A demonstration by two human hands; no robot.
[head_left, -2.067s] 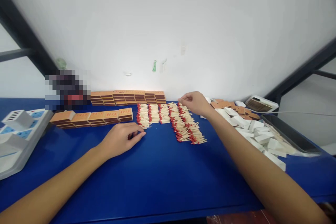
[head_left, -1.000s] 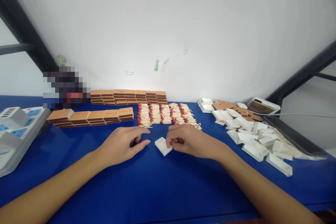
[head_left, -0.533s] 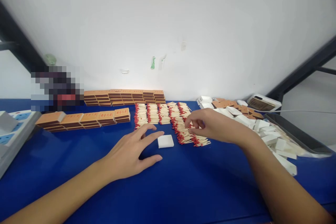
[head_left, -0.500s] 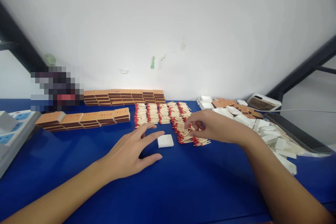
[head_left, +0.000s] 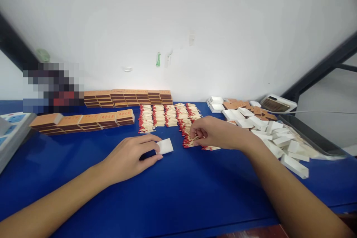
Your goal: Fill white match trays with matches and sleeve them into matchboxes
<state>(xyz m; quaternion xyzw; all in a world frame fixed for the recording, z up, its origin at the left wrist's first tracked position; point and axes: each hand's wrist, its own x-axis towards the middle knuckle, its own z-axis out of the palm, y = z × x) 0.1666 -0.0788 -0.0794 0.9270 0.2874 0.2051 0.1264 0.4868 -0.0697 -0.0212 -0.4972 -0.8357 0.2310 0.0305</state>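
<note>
Left hand holding a white box, right hand at red-tipped matches, stacked orange matchboxes, blue table

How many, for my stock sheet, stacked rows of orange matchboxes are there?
2: back row by the wall, front row nearer the left hand; more may be hidden.

We look forward and down from the head, blue tabletop close across lower frame, white wall filling upper frame
</note>
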